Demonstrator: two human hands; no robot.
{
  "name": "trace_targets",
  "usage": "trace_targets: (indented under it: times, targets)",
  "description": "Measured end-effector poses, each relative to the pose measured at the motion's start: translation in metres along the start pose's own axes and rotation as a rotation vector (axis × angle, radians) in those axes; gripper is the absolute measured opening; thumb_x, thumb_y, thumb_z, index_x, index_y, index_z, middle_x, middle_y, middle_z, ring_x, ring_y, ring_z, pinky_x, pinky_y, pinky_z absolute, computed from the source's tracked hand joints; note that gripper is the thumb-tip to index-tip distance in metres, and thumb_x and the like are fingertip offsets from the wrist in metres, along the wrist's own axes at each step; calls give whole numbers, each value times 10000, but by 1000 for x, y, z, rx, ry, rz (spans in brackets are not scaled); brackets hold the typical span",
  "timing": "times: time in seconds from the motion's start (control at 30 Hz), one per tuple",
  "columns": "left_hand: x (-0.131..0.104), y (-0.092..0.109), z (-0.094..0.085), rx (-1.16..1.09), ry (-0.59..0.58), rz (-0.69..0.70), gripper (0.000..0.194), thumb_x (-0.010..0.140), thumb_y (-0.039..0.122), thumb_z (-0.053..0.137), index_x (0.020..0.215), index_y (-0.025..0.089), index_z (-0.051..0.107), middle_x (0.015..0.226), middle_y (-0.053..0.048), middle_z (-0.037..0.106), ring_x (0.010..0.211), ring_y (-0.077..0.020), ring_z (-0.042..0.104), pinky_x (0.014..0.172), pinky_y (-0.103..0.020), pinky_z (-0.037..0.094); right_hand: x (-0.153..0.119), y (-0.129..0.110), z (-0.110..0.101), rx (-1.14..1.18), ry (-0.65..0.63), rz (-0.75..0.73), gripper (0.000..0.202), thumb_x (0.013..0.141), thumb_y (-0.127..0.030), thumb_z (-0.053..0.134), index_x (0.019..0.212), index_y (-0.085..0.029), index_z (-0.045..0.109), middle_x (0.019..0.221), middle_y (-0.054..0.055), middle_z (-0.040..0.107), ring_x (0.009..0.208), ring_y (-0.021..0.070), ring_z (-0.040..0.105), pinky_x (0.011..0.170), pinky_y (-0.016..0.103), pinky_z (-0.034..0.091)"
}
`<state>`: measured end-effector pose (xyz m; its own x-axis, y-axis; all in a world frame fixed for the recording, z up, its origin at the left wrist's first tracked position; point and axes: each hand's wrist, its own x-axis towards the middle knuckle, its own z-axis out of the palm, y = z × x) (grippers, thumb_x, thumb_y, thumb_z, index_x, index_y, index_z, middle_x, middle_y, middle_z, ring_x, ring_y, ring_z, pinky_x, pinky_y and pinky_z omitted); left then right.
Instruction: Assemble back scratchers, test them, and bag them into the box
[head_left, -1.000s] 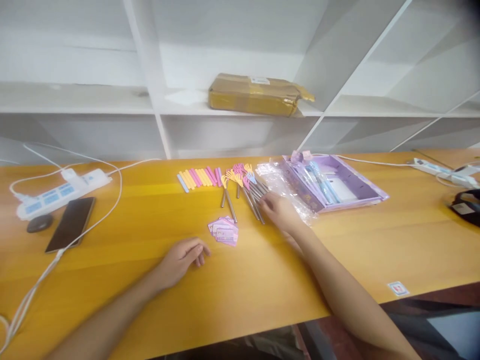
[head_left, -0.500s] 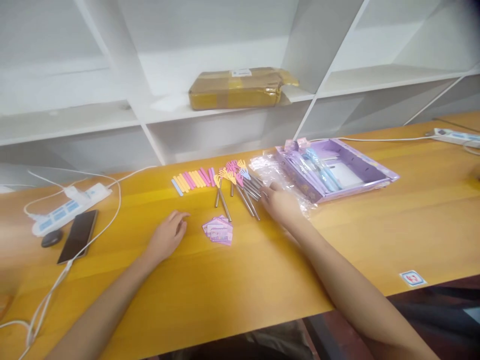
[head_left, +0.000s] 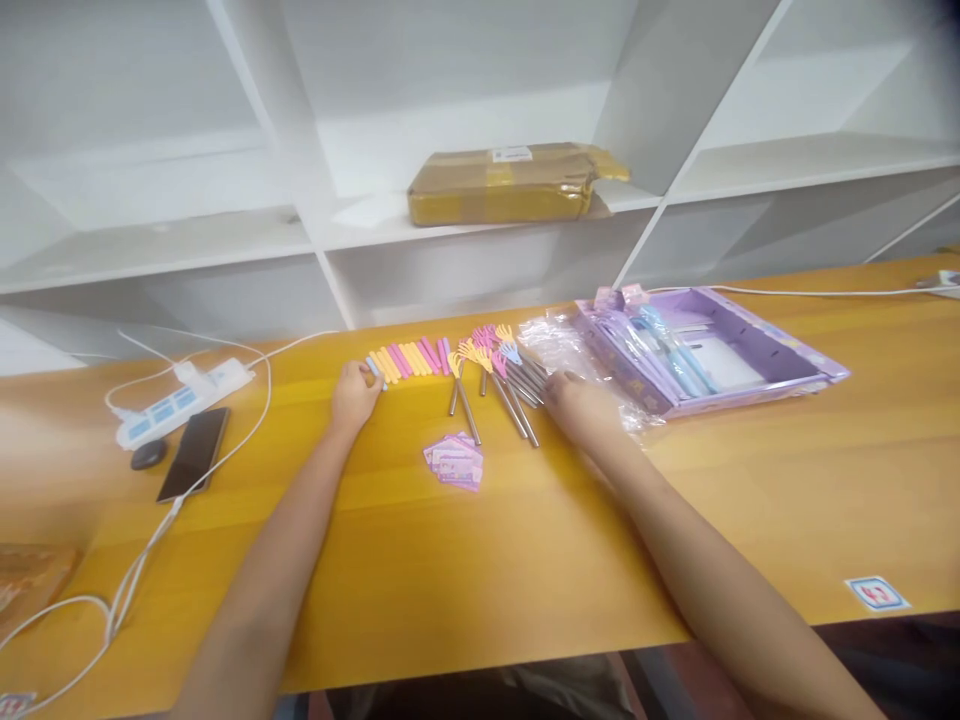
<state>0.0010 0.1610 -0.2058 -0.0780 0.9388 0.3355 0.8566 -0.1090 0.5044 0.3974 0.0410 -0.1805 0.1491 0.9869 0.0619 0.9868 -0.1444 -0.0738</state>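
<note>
My left hand (head_left: pixel 355 397) is at the left end of a row of short coloured sticks (head_left: pixel 410 358), its fingers closed around the light blue stick (head_left: pixel 378 373) there. Yellow, pink and purple sticks lie side by side to its right. My right hand (head_left: pixel 581 405) has its fingers closed at the handle ends of a bundle of back scratchers (head_left: pixel 523 378) with metal rods and small hand-shaped heads in pink, yellow and blue. Some scratchers lie loose beside the bundle. Small purple cards (head_left: pixel 455 462) are fanned out on the table between my arms.
A purple open box (head_left: pixel 780 345) holding wrapped items stands at the right, with clear plastic bags (head_left: pixel 547 340) beside it. On the left are a power strip (head_left: pixel 184 402), a phone (head_left: pixel 193 455), a mouse (head_left: pixel 148 454) and white cables. A taped carton (head_left: pixel 499 190) rests on the shelf behind.
My left hand has moved forward from the bare table to the blue stick and closed on it. My right hand stays at the scratchers. The whole view has shifted a little.
</note>
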Motion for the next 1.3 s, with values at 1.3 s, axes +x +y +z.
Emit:
trace_targets:
  times: [1.3]
  targets:
    - [-37, 94, -192, -187, -260, 393, 445, 1048, 555, 513, 1346, 296, 718, 1366, -29, 735, 1224, -256, 666, 1058, -327, 504, -35, -30, -175, 1173, 182, -264, 293, 967, -454, 660, 821, -202, 694, 620, -17, 495, 565, 110, 433, 526, 254, 316]
